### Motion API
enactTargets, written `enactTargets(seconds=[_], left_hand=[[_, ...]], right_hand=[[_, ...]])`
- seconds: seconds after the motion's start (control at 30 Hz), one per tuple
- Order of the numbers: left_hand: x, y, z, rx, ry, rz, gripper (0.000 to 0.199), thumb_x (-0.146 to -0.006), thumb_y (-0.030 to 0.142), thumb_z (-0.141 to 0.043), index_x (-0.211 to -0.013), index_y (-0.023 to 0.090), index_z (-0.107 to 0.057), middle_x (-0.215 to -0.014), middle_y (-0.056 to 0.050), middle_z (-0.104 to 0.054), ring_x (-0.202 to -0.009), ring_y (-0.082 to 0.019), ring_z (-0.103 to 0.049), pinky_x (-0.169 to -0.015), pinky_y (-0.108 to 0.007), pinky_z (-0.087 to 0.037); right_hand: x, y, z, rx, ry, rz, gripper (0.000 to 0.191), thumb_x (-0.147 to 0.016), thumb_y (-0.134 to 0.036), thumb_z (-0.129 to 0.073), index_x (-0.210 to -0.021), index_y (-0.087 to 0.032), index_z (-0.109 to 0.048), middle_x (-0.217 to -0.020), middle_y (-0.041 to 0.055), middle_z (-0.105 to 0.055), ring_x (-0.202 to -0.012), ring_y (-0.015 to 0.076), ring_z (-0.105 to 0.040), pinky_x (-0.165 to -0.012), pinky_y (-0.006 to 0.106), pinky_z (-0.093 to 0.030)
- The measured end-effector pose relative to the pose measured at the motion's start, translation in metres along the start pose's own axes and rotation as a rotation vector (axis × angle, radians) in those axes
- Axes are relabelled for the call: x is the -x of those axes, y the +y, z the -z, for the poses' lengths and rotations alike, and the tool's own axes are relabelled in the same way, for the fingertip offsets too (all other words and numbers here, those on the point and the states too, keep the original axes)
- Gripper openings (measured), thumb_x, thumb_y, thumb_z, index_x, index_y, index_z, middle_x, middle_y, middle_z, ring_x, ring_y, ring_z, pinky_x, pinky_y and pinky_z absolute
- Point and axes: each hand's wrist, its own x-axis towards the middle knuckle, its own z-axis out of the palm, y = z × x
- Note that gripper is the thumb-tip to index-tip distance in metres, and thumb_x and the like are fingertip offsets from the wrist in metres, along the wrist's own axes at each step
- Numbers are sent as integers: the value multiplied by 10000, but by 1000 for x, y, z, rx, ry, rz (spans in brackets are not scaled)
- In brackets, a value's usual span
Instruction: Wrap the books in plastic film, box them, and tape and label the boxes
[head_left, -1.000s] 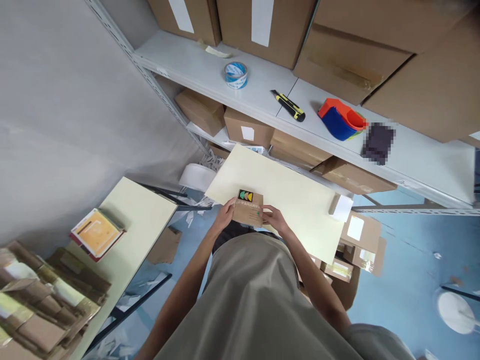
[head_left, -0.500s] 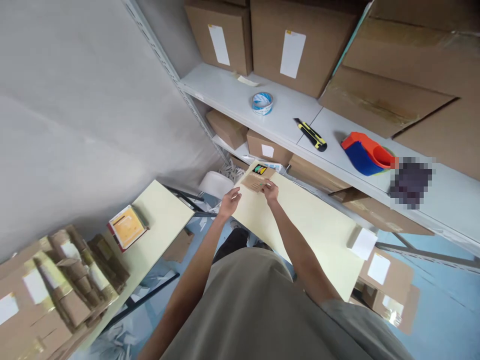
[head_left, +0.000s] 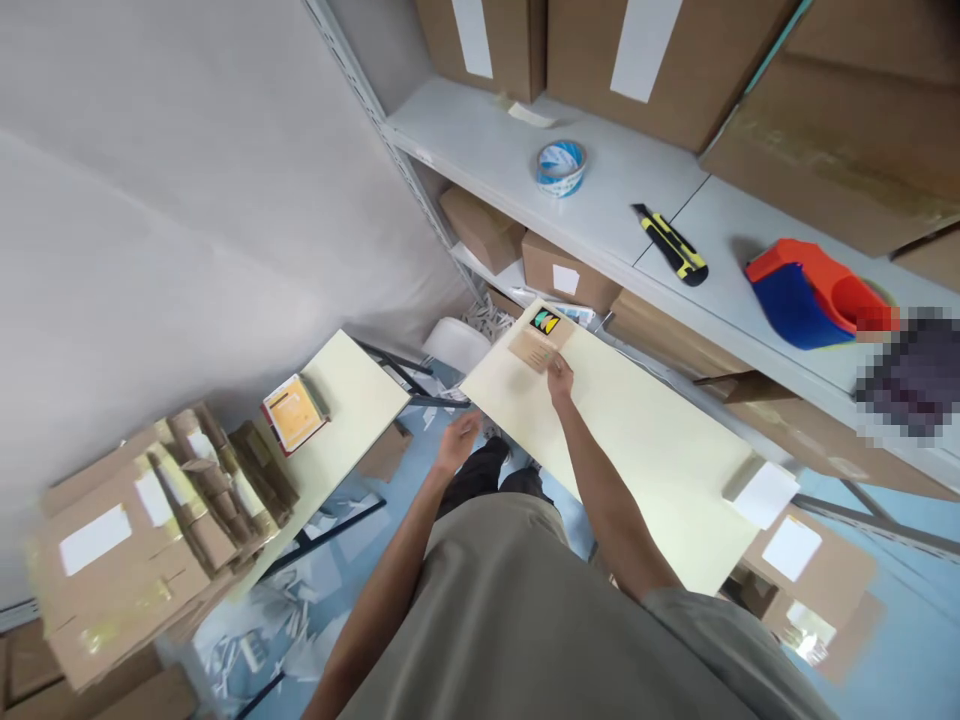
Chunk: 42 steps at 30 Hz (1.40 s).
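A small brown packet (head_left: 537,349) with a dark, coloured picture at its top is over the far left end of the pale table (head_left: 637,440). My right hand (head_left: 559,380) has its fingers closed on the packet's lower right edge. To the left, just off the table's edge, my left hand (head_left: 459,440) is held in the air, slightly blurred, fingers apart, with nothing in it.
A grey shelf (head_left: 480,140) beyond the table holds a tape roll (head_left: 561,168), a yellow-black cutter (head_left: 671,245) and a red-blue tape dispenser (head_left: 814,290). Books (head_left: 295,412) and flattened cartons (head_left: 202,490) lie on the left table. A white box (head_left: 763,490) sits at the right.
The view has shifted, bringing more of the left table into sight. My left hand has moved away from the packet and back past the table edge. My right hand still holds the packet.
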Motion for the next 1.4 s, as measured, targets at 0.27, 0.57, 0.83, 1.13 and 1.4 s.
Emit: enactTargets(seconds=[0.27,0.57,0.83,1.13,1.4], left_hand=[[-56,-16,31,-258,41,59,247,-761,303,-831,-975,192,-776,-1167,-200,-796,-1239,-399,-720,-1148,-556,-509],[-207,9,20,-723,-108,84,300,-907,206,-691,-1193,137,-745,-1344,-193,-753,-1285,-307,-703,-1170,-448,-475],[-261,10,-5,-980,-286,27,351,-920,363,-683,-1193,181,-810,-1236,-151,-808,-1228,-308,-734,-1046,-357,-532],[-270,31,25,-1068,-383,-118,365,-938,400,-636,-1159,204,-850,-1175,-141,-828,-1155,-317,-760,-996,-361,-556],[-272,77,70,-976,-381,-247,340,-911,386,-627,-1074,177,-840,-1101,-126,-840,-1085,-292,-774,-988,-349,-562]], right_hand=[[63,54,25,175,368,-249,557,-940,-368,-623,-1403,-59,-618,-1450,286,-612,-1237,294,-645,-1054,425,-547],[92,55,14,380,510,-550,363,-950,-325,-659,-1245,-115,-681,-1261,213,-742,-1132,284,-719,-991,360,-546],[99,23,-7,439,512,-694,133,-910,-292,-662,-846,-208,-744,-1005,132,-820,-1007,269,-776,-874,328,-567],[127,-35,-32,311,405,-627,106,-809,-280,-679,-721,-224,-660,-685,13,-736,-721,197,-730,-722,281,-572],[137,-125,-12,56,309,-234,291,-795,-448,-809,-790,-222,-625,-735,16,-726,-691,182,-716,-658,298,-588]])
